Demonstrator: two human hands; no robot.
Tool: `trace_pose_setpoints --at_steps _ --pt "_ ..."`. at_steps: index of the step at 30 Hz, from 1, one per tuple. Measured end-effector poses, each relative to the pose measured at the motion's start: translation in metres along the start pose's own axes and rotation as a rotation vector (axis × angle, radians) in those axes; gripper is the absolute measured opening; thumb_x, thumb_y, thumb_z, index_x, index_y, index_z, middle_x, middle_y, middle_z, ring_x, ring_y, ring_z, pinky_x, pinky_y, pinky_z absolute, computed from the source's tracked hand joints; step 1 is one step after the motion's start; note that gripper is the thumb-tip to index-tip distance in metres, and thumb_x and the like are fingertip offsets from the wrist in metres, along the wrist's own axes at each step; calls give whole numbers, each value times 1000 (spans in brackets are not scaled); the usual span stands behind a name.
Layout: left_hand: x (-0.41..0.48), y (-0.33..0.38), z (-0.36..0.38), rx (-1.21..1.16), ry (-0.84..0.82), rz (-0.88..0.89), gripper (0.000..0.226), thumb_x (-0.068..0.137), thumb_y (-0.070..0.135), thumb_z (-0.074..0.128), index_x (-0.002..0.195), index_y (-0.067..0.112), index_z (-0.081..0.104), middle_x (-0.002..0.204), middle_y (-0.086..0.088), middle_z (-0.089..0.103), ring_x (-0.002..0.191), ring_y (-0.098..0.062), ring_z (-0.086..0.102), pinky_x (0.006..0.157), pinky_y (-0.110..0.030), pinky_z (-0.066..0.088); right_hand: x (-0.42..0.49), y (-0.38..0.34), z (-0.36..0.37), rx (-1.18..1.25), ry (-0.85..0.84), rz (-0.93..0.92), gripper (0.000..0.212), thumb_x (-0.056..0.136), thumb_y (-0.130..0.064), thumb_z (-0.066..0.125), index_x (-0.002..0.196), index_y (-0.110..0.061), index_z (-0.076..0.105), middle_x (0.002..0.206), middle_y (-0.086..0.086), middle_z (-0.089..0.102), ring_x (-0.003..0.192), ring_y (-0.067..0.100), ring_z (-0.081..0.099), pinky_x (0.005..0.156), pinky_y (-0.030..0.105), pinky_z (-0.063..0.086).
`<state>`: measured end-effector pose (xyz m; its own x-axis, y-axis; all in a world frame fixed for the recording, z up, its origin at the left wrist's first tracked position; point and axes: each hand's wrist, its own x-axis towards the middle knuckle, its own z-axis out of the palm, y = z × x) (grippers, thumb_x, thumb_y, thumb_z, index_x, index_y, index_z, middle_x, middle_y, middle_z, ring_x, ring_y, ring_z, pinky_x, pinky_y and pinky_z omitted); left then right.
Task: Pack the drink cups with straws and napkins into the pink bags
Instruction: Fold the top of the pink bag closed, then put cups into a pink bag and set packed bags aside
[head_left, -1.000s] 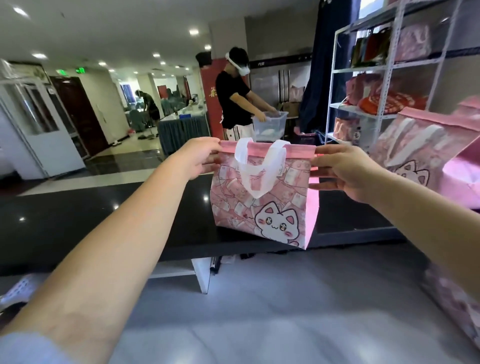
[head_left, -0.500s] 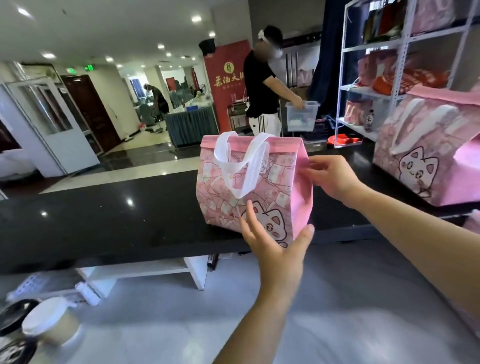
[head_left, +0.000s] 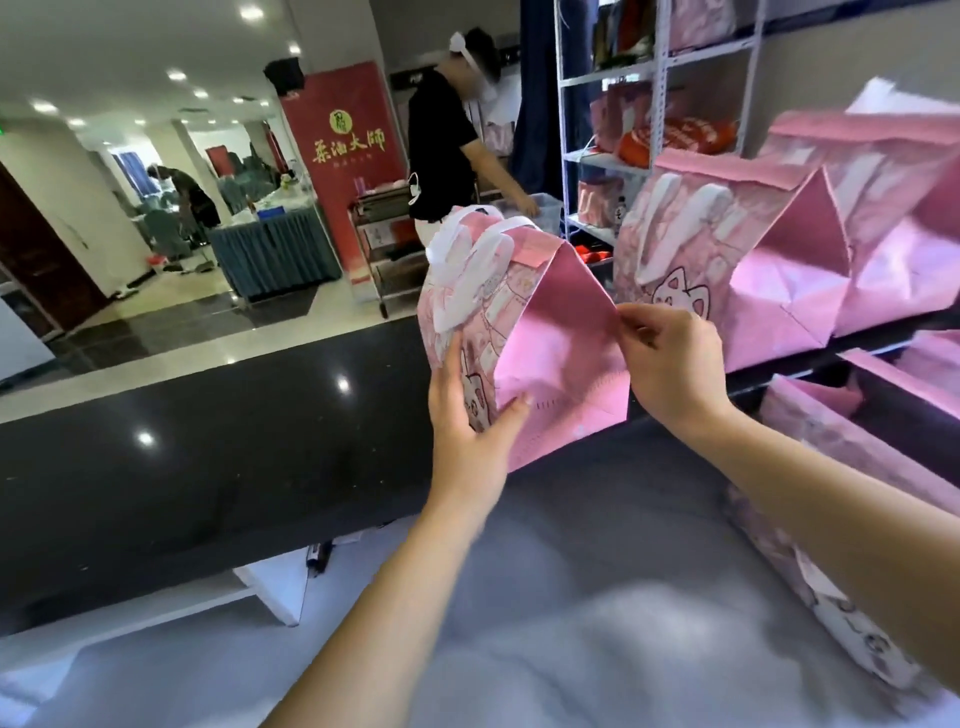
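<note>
A closed pink bag (head_left: 545, 343) with white handles and a cat print stands on the black counter (head_left: 208, 447), its plain pink side panel turned towards me. My left hand (head_left: 467, 415) holds its lower front corner, thumb on the side panel and fingers on the printed face. My right hand (head_left: 670, 364) pinches the right edge of the side panel about halfway up. What is inside the bag is hidden. No cups, straws or napkins are in view.
Two more closed pink bags (head_left: 727, 249) (head_left: 893, 208) stand on the counter to the right. More pink bags (head_left: 841, 441) lie below at the right. A metal shelf rack (head_left: 660, 78) and a person in black (head_left: 441, 145) are behind the counter.
The bag has been turned so its side panel faces me and has moved right towards the other bags. My left hand went from the top edge to the lower front corner.
</note>
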<state>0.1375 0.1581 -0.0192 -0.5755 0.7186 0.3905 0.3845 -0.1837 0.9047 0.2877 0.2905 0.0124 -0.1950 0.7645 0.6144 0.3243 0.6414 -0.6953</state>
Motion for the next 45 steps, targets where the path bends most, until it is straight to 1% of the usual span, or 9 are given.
trace_pose_setpoints --at_steps 3,8,14,27,30,34,37,42,45 --pt "21 -1 25 -8 -87 35 84 87 22 76 149 51 26 156 20 25 138 10 30 105 -9 26 10 19 -16 -58 46 51 19 95 -15 60 102 -18 78 82 8 75 76 30 69 71 41 56" --pt "46 -6 61 -42 -207 52 82 89 25 76 143 60 25 156 25 25 132 20 29 108 -17 27 18 45 -29 -101 78 57 35 93 -15 60 127 -19 66 110 3 73 99 23 68 84 36 54" --pt "65 -9 87 -58 -297 71 83 91 28 73 150 57 22 159 24 23 145 7 23 115 -24 25 -4 67 -26 -513 -49 -206 73 88 -51 53 154 -31 31 162 7 29 151 31 20 117 54 18" --pt "44 -2 74 84 -193 26 83 91 26 70 152 52 20 161 16 21 144 2 22 121 -36 23 -36 65 -43 -609 -306 -87 73 88 -61 47 154 -38 25 167 2 13 154 28 6 119 60 10" --pt "5 8 75 173 -56 288 68 91 5 65 150 27 38 154 -3 34 144 -13 33 118 -37 30 -65 49 -87 -582 -325 44 70 85 -64 46 149 -38 37 164 -2 22 152 24 14 120 52 13" --pt "-32 8 105 252 -410 593 34 85 1 59 114 11 72 125 -1 64 121 -12 54 109 -20 36 -91 40 -165 -638 -323 191 54 84 -61 51 133 -38 58 150 -11 46 142 20 34 115 46 23" --pt "-47 10 145 383 -814 545 40 86 9 62 124 18 69 137 -1 58 131 -11 43 111 -7 20 -88 50 -217 -756 -254 274 44 87 -53 61 127 -34 64 137 -8 60 125 23 53 105 45 41" --pt "-50 22 223 714 -1032 454 82 87 21 64 154 41 23 166 0 8 152 -19 2 122 -42 21 -82 77 -245 -898 -232 411 50 86 -41 70 133 -32 60 131 0 65 106 26 66 86 38 54" --pt "-46 31 244 740 -995 552 54 90 21 59 142 31 48 154 -1 39 145 -22 27 113 -45 34 -85 84 -246 -918 -243 429 51 85 -39 71 134 -31 59 130 0 67 104 26 68 84 37 56"
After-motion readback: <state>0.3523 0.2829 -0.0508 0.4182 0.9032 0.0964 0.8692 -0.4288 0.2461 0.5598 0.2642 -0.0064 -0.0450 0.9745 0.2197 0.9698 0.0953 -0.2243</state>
